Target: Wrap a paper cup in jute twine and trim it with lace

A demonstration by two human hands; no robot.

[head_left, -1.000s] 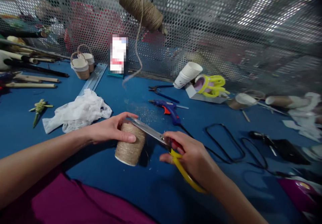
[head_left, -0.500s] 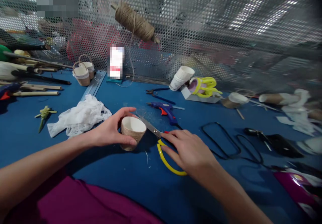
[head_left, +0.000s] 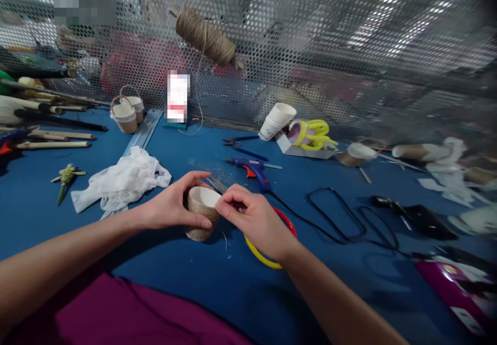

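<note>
Grip, left hand (head_left: pixel 165 211): thumb in front, fingers behind, holding a brown-sided cup (head_left: pixel 202 209). Right hand (head_left: pixel 258 221): fingertips pinched together at the cup's rim (anything between them hidden).

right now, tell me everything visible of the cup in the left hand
The cup has a tan, fibrous outside, like wound twine, and a white inside, its mouth open. It is roughly upright over the blue table; base contact is unclear. The left hand grips its side; the right hand is at the rim, apparently touching.
</note>
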